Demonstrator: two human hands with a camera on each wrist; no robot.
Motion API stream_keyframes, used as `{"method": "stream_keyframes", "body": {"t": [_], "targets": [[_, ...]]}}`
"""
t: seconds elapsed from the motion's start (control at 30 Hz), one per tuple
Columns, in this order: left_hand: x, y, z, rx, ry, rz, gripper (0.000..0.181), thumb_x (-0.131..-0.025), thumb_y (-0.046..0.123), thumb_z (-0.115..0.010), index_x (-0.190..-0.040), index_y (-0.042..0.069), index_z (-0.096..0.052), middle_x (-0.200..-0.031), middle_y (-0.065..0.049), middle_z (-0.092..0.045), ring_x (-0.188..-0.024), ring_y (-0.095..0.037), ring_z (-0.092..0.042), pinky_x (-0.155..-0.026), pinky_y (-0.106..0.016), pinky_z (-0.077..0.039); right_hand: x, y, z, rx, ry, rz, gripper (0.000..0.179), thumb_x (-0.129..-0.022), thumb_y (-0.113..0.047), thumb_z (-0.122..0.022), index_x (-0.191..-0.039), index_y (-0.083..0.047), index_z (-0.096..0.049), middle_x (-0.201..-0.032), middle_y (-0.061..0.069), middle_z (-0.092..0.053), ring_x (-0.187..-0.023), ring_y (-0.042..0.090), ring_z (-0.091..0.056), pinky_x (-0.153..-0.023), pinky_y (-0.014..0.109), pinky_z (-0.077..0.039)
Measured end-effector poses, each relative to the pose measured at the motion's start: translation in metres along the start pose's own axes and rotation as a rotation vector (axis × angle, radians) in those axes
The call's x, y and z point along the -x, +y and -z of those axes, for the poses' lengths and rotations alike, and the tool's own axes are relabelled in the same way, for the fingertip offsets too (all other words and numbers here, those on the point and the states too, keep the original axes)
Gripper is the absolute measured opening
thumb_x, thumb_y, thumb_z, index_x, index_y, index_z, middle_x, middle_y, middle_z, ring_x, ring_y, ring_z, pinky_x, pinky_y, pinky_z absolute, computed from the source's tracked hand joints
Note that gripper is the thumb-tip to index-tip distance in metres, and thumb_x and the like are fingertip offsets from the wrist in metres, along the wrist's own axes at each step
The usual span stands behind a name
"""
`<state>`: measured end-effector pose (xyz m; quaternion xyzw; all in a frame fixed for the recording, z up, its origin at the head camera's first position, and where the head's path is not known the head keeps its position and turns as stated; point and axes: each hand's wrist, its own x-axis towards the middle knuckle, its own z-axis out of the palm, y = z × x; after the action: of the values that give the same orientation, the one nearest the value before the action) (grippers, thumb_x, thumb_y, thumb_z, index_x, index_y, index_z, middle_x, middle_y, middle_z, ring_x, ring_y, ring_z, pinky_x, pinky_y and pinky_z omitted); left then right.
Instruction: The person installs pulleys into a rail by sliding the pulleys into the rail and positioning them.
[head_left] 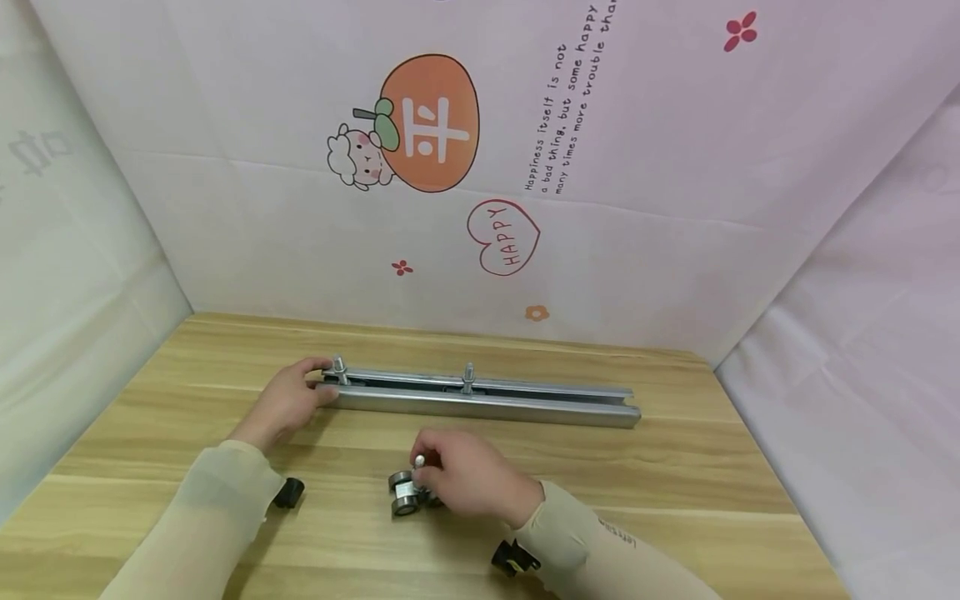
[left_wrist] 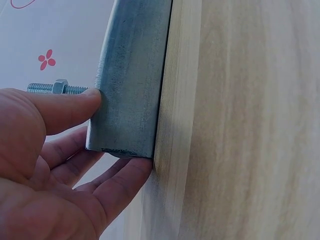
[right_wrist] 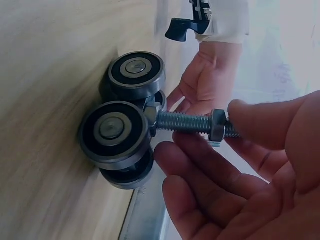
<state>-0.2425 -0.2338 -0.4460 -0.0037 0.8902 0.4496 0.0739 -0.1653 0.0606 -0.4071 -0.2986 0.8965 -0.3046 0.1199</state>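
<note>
A steel C-channel track (head_left: 487, 406) lies lengthwise on the table, its slot facing up. My left hand (head_left: 292, 400) grips its left end, with the thumb on the near wall in the left wrist view and the fingers around the end (left_wrist: 130, 80). Two threaded bolts (head_left: 468, 377) with nuts stand up from the slot, one close to my left fingers. Nearer to me, my right hand (head_left: 472, 475) pinches the upright bolt of a roller trolley (head_left: 403, 492). Its black-sealed bearing wheels (right_wrist: 114, 129) show in the right wrist view, right at the wood, with a nut (right_wrist: 217, 125) near the bolt's tip.
The wood-grain table (head_left: 660, 508) meets a printed white cloth wall (head_left: 300, 242) behind the track. More white cloth hangs at left and right. A black wrist device (head_left: 289, 492) sits at the left sleeve, another (head_left: 515, 558) at the right.
</note>
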Motion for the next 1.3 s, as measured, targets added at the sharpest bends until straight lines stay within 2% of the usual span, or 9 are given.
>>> {"method": "stream_keyframes", "body": {"t": [0.2,0.37,0.67,0.9,1.03,1.3], "targets": [[-0.001,-0.001,0.001,0.005,0.0,0.002,0.058,-0.098,0.017,-0.065,-0.15,0.004,-0.04,-0.135,-0.03,-0.052,-0.105,-0.032,-0.056,-0.074,-0.036,-0.048,0.002,-0.001,0.003,0.062,0.001,-0.04,0.012,-0.096,-0.014,-0.068,-0.089,-0.02,-0.061,-0.076,-0.013,-0.056,-0.066,0.006,-0.052,-0.06,0.025,-0.046],[-0.001,0.0,0.0,0.004,0.01,-0.004,0.058,-0.098,0.016,-0.066,-0.149,0.003,-0.041,-0.134,-0.031,-0.052,-0.104,-0.032,-0.056,-0.073,-0.036,-0.048,0.007,0.005,0.008,0.062,0.01,-0.06,0.011,-0.095,-0.013,-0.069,-0.089,-0.019,-0.062,-0.078,-0.012,-0.057,-0.069,0.006,-0.053,-0.063,0.026,-0.047],[0.0,0.0,0.001,-0.024,0.012,-0.005,0.057,-0.098,0.017,-0.065,-0.148,0.003,-0.042,-0.136,-0.031,-0.051,-0.112,-0.035,-0.055,-0.077,-0.038,-0.048,0.02,0.027,0.025,0.077,0.031,-0.09,0.006,-0.095,-0.013,-0.069,-0.091,-0.016,-0.065,-0.081,-0.011,-0.06,-0.073,0.008,-0.055,-0.067,0.029,-0.048],[-0.002,-0.004,0.001,-0.013,0.013,0.0,0.058,-0.098,0.017,-0.065,-0.149,0.004,-0.04,-0.136,-0.031,-0.051,-0.109,-0.033,-0.056,-0.075,-0.036,-0.048,0.033,0.048,0.041,0.051,0.067,-0.101,0.006,-0.095,-0.011,-0.068,-0.093,-0.015,-0.064,-0.085,-0.007,-0.061,-0.076,0.012,-0.055,-0.068,0.034,-0.048],[-0.002,-0.003,0.001,-0.01,0.011,-0.003,0.058,-0.098,0.017,-0.065,-0.15,0.004,-0.04,-0.136,-0.031,-0.051,-0.108,-0.033,-0.056,-0.074,-0.036,-0.048,0.041,0.059,0.049,0.064,0.087,-0.137,0.004,-0.096,-0.011,-0.067,-0.096,-0.014,-0.065,-0.085,-0.008,-0.06,-0.076,0.013,-0.055,-0.068,0.035,-0.048],[-0.002,-0.003,0.0,-0.018,0.011,-0.002,0.057,-0.098,0.017,-0.064,-0.149,0.004,-0.041,-0.133,-0.029,-0.053,-0.106,-0.033,-0.056,-0.076,-0.037,-0.048,0.058,0.08,0.062,0.112,0.181,-0.225,0.006,-0.094,-0.009,-0.069,-0.097,-0.014,-0.067,-0.086,-0.008,-0.063,-0.077,0.01,-0.056,-0.069,0.036,-0.049]]}}
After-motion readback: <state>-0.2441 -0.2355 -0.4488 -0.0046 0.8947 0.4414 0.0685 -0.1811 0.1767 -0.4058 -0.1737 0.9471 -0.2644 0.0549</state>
